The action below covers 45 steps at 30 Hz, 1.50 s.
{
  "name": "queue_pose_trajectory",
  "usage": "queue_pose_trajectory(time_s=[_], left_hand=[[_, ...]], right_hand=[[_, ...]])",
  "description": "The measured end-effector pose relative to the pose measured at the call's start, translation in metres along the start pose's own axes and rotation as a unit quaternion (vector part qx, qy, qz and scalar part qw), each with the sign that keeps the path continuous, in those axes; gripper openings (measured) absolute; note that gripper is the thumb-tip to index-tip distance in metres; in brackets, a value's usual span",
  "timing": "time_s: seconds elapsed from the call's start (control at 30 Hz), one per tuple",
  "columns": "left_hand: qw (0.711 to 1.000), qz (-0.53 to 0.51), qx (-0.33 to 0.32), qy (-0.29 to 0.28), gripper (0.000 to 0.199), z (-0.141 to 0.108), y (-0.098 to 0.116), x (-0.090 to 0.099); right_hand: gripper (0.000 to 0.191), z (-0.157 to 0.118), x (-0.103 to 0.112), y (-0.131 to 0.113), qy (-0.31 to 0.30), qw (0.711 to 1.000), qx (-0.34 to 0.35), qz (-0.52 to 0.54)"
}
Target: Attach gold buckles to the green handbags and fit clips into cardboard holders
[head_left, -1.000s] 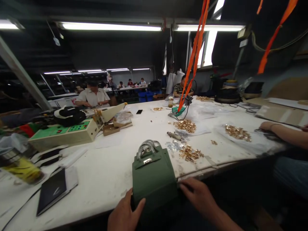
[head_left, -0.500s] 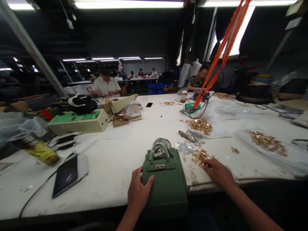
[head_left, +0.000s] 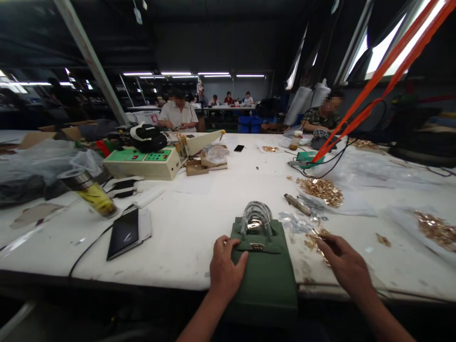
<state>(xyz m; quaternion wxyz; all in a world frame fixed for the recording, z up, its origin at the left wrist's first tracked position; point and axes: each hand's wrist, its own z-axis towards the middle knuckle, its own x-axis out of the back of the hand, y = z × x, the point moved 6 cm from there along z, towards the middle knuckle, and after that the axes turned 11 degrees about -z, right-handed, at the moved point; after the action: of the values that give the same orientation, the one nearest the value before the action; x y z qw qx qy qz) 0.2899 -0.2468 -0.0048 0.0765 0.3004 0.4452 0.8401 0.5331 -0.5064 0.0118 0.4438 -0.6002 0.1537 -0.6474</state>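
A green handbag (head_left: pixel 265 280) with wrapped handles and a metal clasp (head_left: pixel 257 246) stands at the table's front edge. My left hand (head_left: pixel 228 266) rests against the bag's left side, its thumb and fingers apart on the front and upper edge. To the right of the bag, my right hand (head_left: pixel 344 261) is over a small pile of gold-coloured metal pieces (head_left: pixel 311 242), fingertips pressed together at the pile. What those fingertips hold is too small to make out.
On the white table (head_left: pixel 185 228) lie a black notebook (head_left: pixel 124 232), a tilted cup (head_left: pixel 94 197), a control box (head_left: pixel 142 164), a tool (head_left: pixel 297 204) and more gold pieces (head_left: pixel 322 191). Orange strips (head_left: pixel 377 80) hang at right. Two people sit across the table.
The view has turned left, so most things appear further right. My left hand has moved higher on the bag, its fingers now at the upper edge. My right hand stays at the metal pieces.
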Motion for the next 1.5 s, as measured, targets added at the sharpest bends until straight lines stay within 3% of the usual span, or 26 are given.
queue_pose_trajectory(time_s=[0.07,0.2,0.33,0.5,0.73,0.93,1.07,1.23,1.4,1.5], left_hand=[[1.0,-0.014,0.0,0.007,0.024,0.002,0.002,0.0],[0.997,-0.062,0.007,0.038,0.017,0.0,0.003,0.006],[0.983,-0.15,0.086,0.059,0.014,-0.006,-0.012,0.015],[0.933,-0.274,0.233,0.014,0.041,-0.011,-0.034,0.014],[0.915,-0.331,0.23,0.031,0.038,-0.011,-0.015,0.025],[0.814,-0.485,0.308,0.089,0.038,-0.021,-0.014,0.017],[0.767,-0.536,0.328,0.13,0.041,-0.025,-0.007,0.014],[0.761,-0.545,0.323,0.143,0.04,-0.024,0.001,0.015],[0.768,-0.542,0.315,0.133,0.042,-0.022,0.004,0.013],[0.763,-0.545,0.322,0.13,0.042,-0.022,0.005,0.011]], right_hand=[[0.046,-0.019,-0.025,-0.036,-0.073,0.993,-0.014,0.096],[0.044,-0.064,-0.092,-0.103,-0.231,0.94,0.005,0.25],[0.045,-0.079,-0.125,-0.12,-0.247,0.937,0.022,0.244],[0.038,-0.078,-0.129,-0.116,-0.238,0.943,0.068,0.222],[0.034,-0.074,-0.133,-0.117,-0.263,0.938,0.059,0.22],[0.047,-0.079,-0.142,-0.129,-0.256,0.93,0.01,0.264],[0.037,-0.084,-0.139,-0.141,-0.255,0.94,0.022,0.226],[0.027,-0.084,-0.125,-0.152,-0.225,0.957,0.065,0.174],[0.03,-0.078,-0.114,-0.156,-0.187,0.962,0.124,0.155],[0.035,-0.077,-0.114,-0.152,-0.207,0.96,0.087,0.166]])
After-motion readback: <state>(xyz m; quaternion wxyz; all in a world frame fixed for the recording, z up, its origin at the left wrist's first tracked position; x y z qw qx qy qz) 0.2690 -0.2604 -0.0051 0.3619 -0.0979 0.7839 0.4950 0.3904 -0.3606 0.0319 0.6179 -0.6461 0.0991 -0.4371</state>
